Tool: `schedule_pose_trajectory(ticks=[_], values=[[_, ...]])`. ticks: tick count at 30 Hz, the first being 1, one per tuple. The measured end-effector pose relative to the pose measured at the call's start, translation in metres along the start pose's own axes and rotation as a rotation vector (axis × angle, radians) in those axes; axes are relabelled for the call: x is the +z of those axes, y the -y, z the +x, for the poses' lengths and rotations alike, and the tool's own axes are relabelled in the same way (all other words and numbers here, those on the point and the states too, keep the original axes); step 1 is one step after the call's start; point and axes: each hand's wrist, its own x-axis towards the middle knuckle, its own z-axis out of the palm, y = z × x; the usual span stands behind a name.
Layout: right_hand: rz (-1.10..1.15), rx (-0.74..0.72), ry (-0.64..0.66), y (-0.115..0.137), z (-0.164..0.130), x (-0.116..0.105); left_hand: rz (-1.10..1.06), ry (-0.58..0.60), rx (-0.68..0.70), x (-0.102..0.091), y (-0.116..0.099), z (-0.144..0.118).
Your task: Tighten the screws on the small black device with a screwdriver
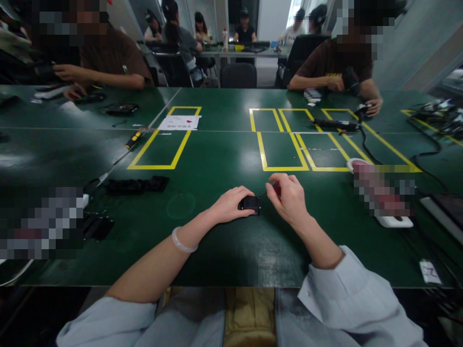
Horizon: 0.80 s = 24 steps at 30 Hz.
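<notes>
Near the middle of the table's front half, my left hand point(231, 205) is closed around a small black box-shaped part point(251, 206), thumb on the near side and fingers over the far side. The part rests on or just above the green tabletop; I cannot tell which. My right hand point(291, 200) pinches a screwdriver point(277, 187) with a dark red handle, mostly hidden by the fingers. Its thin dark shaft points left and reaches the right side of the black part. Where the tip meets the part is too small to make out.
Yellow tape outlines point(285, 168) mark the green table point(224, 250). A black strap-like item point(137, 185) lies left, beyond it a yellow-black screwdriver point(133, 139). Right are a white-edged power strip point(394, 221), a corded black tool point(334, 124) and cables. Two people work opposite.
</notes>
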Motion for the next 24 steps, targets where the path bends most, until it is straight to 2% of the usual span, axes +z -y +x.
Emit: schedule_pose_trajectory(ticks=[11, 24], values=[[-0.022, -0.075, -0.024, 0.0006, -0.0007, 0.0012, 0.009, -0.001, 0.003, 0.0027, 0.0020, 0.0004], [0.004, -0.033, -0.023, 0.0017, -0.0004, -0.0015, 0.007, -0.011, 0.004, 0.0035, 0.0041, -0.0006]])
